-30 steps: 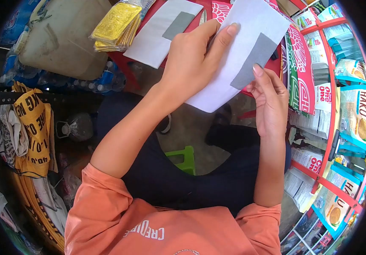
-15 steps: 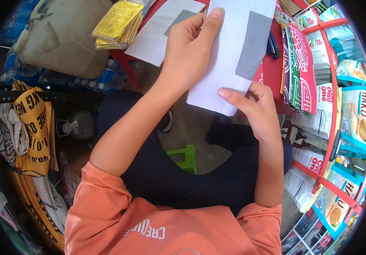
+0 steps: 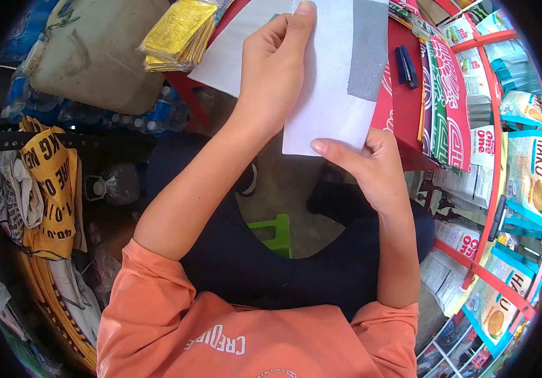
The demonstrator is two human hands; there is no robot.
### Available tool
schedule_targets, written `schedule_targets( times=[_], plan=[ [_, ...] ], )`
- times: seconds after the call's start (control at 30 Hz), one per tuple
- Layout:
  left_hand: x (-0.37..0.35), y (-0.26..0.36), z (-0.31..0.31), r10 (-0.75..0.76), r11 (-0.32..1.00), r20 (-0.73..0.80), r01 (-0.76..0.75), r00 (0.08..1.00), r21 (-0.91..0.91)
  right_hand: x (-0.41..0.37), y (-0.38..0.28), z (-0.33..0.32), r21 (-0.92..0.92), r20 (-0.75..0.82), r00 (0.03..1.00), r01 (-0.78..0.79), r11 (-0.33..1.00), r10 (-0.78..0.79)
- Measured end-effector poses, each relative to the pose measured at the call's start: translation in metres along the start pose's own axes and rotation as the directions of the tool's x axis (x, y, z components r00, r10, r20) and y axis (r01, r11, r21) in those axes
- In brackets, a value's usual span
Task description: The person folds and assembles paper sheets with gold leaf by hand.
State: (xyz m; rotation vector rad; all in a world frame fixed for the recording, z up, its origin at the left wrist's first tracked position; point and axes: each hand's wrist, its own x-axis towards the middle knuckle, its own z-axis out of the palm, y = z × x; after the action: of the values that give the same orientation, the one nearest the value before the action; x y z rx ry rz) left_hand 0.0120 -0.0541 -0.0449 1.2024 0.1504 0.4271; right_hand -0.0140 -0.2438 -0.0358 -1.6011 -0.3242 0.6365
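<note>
A white paper sheet [image 3: 327, 82] with a grey rectangle along its right side is held up over the red table [image 3: 403, 101]. My left hand [image 3: 274, 69] pinches its left edge near the top, thumb on the face. At the bottom edge my right hand [image 3: 375, 164] grips the lower right corner between thumb and curled fingers. Behind my left hand, a second white sheet [image 3: 220, 60] lies on the table. A dark blue stapler [image 3: 406, 67] rests to the right of the held sheet.
Gold packets in plastic [image 3: 179, 34] sit at the table's left corner, beside a large grey container [image 3: 97, 53]. Colourful packets [image 3: 448, 104] line the right edge, near a red rack [image 3: 488, 157] of snack bags. A green stool [image 3: 274, 233] stands below.
The held sheet has turned more upright, its lower edge rising slightly. My left hand has shifted a little up and left. More of the stapler shows now.
</note>
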Motion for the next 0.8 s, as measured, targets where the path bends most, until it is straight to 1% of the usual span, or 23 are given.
schedule_targets(
  times=[0.07,0.17,0.27,0.37,0.47,0.57,0.67,0.8],
  plan=[
    [0.000,0.001,0.002,0.030,0.999,-0.035,-0.029,0.999,0.040,0.000,0.001,0.002,0.000,-0.023,1.000,0.011,1.000,-0.011],
    [0.002,0.016,0.008,-0.030,0.995,-0.001,0.030,1.000,0.091,-0.001,0.001,0.004,-0.065,-0.064,0.997,0.029,0.998,-0.033],
    [0.003,0.013,0.009,0.085,0.981,-0.005,-0.083,0.996,0.176,0.000,0.007,0.009,-0.029,-0.085,0.993,0.081,0.996,-0.083],
    [0.002,0.015,0.004,0.186,0.920,0.051,-0.192,0.981,0.343,-0.002,0.005,0.012,-0.028,-0.080,0.994,0.077,0.997,-0.079],
    [-0.003,0.021,0.013,0.183,0.937,0.021,-0.181,0.983,0.298,-0.002,0.004,0.014,0.048,-0.101,0.984,0.151,0.987,-0.146],
    [-0.001,0.006,0.005,0.267,0.874,0.080,-0.276,0.960,0.401,-0.001,-0.005,0.013,0.121,-0.214,0.954,0.237,0.964,-0.208],
    [-0.007,0.003,0.013,0.318,0.851,0.103,-0.331,0.943,0.408,0.000,-0.006,0.005,0.130,-0.336,0.916,0.277,0.952,-0.221],
    [-0.011,0.005,0.017,0.319,0.826,0.115,-0.335,0.941,0.453,0.001,-0.002,-0.007,0.078,-0.459,0.847,0.337,0.938,-0.266]
  ],
)
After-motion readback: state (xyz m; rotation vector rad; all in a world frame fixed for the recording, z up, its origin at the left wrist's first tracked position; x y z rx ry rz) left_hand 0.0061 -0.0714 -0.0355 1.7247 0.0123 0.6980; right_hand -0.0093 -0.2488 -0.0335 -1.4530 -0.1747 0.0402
